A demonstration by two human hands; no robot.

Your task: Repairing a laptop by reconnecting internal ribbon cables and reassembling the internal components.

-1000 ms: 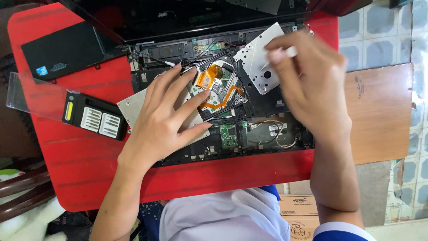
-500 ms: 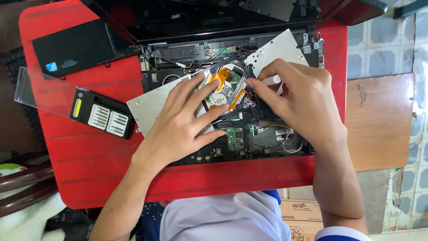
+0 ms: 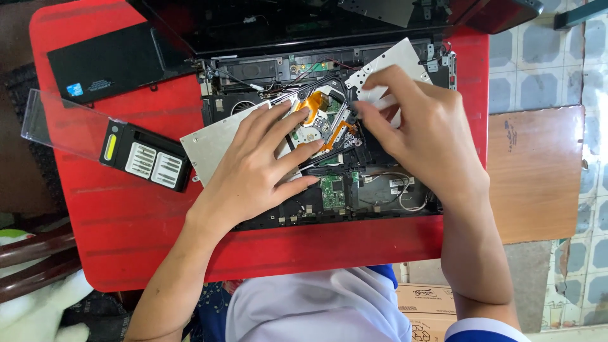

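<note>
An opened black laptop base lies on a red table, its inner parts bare. My left hand rests flat, fingers spread, on a silver drive casing and on the exposed disc drive mechanism with orange ribbon cable. My right hand is pinched over the right edge of that mechanism, gripping what looks like a small white-handled tool, mostly hidden by the fingers. A perforated silver metal plate lies tilted behind my right hand. A small green circuit board shows below my left fingertips.
A black case of screwdriver bits with its clear lid sits left of the laptop. A black cover panel lies at the table's far left. The dark laptop screen stands behind. A wooden board adjoins on the right; a cardboard box stands below.
My right hand has come down from the perforated plate to the right edge of the drive mechanism. My left hand has stayed flat on the drive.
</note>
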